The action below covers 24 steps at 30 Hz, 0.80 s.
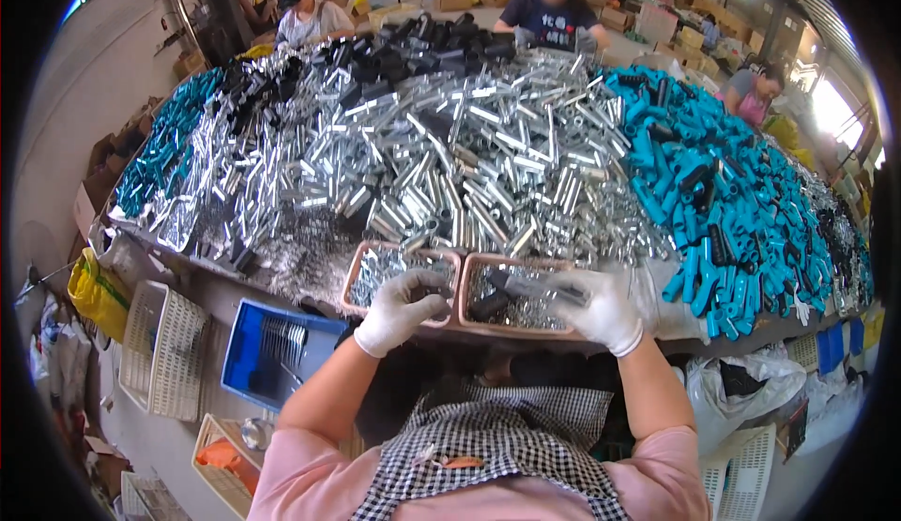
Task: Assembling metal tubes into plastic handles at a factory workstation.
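Two forearms (328, 385): angled inward
Left hand (399, 313): loosely curled over left tray (353, 275) (cannot tell its hold)
Right hand (605, 310): bent above right tray (507, 330), hold unclear

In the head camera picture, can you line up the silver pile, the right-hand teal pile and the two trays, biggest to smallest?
1. Silver pile
2. Teal pile
3. Left tray and right tray: too alike to rank; left hand and right hand each hide part of one.

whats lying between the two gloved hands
In the head view, between the left hand and right hand lie the adjoining walls of two pink trays, with small metal parts and a dark piece in the right one.
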Each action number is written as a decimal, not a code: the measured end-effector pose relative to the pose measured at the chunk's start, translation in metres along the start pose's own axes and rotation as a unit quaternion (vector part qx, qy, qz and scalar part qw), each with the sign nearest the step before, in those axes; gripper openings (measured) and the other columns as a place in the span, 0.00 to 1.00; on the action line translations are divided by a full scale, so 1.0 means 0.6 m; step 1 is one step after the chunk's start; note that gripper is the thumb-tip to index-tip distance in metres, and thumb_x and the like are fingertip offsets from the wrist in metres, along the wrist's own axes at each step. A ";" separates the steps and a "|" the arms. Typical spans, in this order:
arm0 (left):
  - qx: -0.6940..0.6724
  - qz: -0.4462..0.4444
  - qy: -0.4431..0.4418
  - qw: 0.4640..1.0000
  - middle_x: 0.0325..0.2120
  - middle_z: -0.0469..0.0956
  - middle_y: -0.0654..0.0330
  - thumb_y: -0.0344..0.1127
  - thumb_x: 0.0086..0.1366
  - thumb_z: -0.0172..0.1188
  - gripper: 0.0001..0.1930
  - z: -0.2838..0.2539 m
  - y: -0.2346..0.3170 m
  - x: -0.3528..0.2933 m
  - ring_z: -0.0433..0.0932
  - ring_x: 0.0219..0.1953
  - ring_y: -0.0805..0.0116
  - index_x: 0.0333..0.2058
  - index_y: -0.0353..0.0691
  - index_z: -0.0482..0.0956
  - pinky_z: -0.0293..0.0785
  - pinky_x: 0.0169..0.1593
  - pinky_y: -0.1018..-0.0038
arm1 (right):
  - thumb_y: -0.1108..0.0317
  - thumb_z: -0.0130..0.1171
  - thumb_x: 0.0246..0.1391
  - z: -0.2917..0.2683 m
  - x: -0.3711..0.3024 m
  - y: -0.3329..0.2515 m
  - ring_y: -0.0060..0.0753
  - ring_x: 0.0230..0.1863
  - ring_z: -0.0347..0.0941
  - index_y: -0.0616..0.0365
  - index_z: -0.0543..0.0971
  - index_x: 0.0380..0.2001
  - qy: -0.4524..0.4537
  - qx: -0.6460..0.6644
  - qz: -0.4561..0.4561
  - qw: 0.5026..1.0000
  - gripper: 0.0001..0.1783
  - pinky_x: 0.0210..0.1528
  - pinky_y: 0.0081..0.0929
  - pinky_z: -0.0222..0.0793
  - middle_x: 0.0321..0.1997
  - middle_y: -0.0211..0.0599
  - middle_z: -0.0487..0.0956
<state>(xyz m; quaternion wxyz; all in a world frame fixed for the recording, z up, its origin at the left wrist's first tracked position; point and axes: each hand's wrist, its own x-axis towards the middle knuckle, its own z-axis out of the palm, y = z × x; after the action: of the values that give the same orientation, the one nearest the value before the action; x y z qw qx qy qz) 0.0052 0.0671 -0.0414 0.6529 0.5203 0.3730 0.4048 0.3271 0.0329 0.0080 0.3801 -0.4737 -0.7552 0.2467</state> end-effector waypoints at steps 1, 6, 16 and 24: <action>-0.034 -0.028 -0.057 0.997 0.37 0.79 0.59 0.25 0.64 0.62 0.15 0.003 0.004 -0.007 0.80 0.36 0.73 0.49 0.30 0.74 0.79 0.43 0.77 | 0.66 0.69 0.44 0.007 -0.012 -0.013 0.44 0.37 0.82 0.58 0.83 0.39 -0.034 -0.005 -0.020 0.999 0.16 0.41 0.33 0.77 0.35 0.44 0.83; 0.138 0.115 -0.236 0.955 0.41 0.81 0.53 0.38 0.66 0.65 0.25 0.064 0.007 -0.056 0.82 0.38 0.65 0.55 0.29 0.72 0.79 0.45 0.69 | 0.68 0.69 0.37 0.054 -0.058 -0.057 0.43 0.33 0.80 0.53 0.81 0.32 -0.068 -0.070 -0.122 0.988 0.14 0.34 0.36 0.76 0.32 0.38 0.82; 0.392 0.190 -0.218 0.873 0.23 0.77 0.47 0.43 0.56 0.68 0.16 0.088 -0.018 -0.120 0.78 0.28 0.44 0.34 0.36 0.79 0.73 0.32 0.54 | 0.67 0.71 0.36 0.161 -0.113 -0.105 0.45 0.28 0.77 0.54 0.75 0.49 -0.084 -0.100 -0.095 0.987 0.31 0.29 0.38 0.73 0.28 0.38 0.77; 0.079 -0.067 -0.284 0.953 0.21 0.78 0.62 0.45 0.69 0.59 0.19 0.009 -0.107 -0.149 0.74 0.26 0.74 0.33 0.30 0.81 0.73 0.31 0.71 | 0.67 0.63 0.40 0.189 -0.090 -0.120 0.34 0.23 0.72 0.55 0.78 0.50 -0.209 -0.259 -0.271 0.903 0.28 0.22 0.33 0.68 0.24 0.29 0.72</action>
<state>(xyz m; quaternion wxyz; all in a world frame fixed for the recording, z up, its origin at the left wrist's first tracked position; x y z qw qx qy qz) -0.0159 -0.0254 -0.0973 0.7146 0.6373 0.2368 0.1647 0.2114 -0.0481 -0.0242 0.1301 -0.2701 -0.9537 0.0233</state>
